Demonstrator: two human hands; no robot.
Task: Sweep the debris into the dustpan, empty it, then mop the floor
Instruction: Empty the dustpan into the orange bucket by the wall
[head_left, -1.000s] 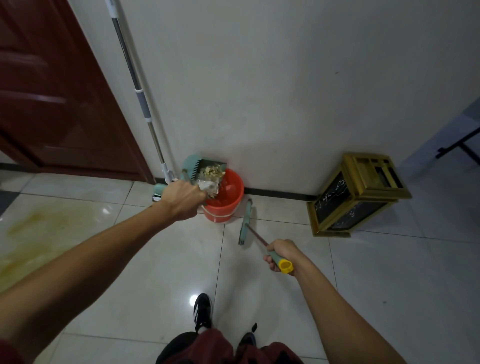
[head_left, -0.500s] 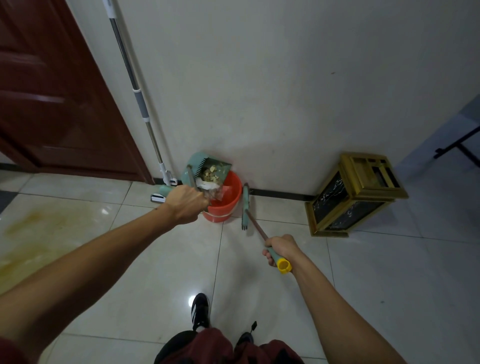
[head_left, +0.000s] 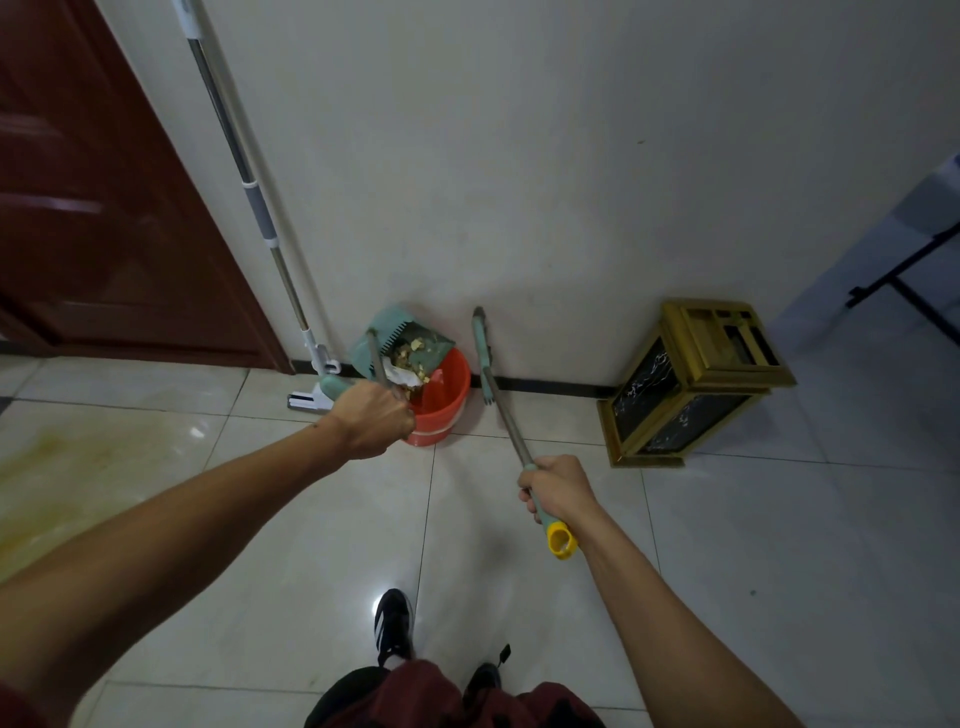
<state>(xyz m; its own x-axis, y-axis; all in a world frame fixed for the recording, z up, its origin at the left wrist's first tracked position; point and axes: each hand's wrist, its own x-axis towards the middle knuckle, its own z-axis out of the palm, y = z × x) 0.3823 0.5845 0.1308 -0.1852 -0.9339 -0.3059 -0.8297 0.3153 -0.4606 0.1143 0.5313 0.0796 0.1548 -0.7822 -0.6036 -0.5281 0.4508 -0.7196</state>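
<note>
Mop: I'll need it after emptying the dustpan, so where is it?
In the head view the mop leans against the wall left of the red bucket, beside the door.

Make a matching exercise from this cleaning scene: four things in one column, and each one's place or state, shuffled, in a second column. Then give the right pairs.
Things
1. dustpan
2. broom
3. mop
4. bucket

Places or states
A. leaning against the wall, held by nobody
B. standing on the floor by the wall, orange
C. tipped over the bucket, debris in it, held by the left hand
D. handle gripped by the right hand, head up against the wall

Pairs: 1-C, 2-D, 3-A, 4-B
</note>
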